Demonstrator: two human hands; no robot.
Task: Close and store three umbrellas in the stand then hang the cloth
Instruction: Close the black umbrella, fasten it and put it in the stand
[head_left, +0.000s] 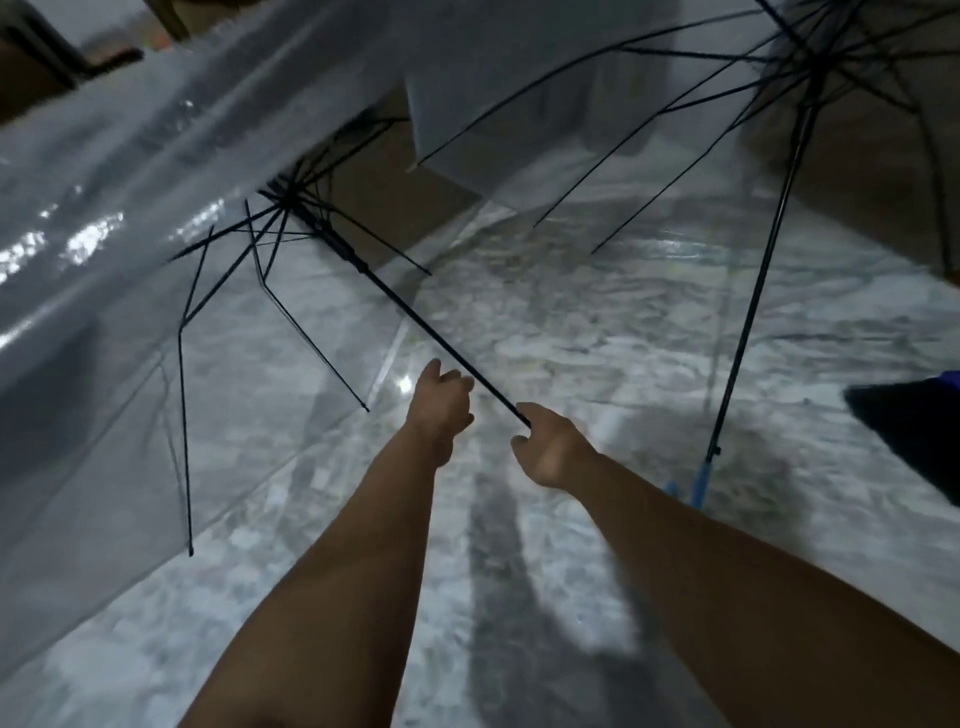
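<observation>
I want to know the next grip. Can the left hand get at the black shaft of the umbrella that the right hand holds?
Probably yes. The left hand is open right beside the black shaft, just above the right hand, and nothing lies between them.

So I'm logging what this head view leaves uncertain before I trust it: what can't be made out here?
- Handle of the held umbrella: covered by the right hand, which grips the shaft's end.
- Left hand: blurred, so contact with the shaft is unclear.
- Second umbrella: its canopy top is cut off by the upper edge.
- Dark object: cropped by the right edge, unidentifiable.
- Stand and cloth: not visible in the frame.
</observation>
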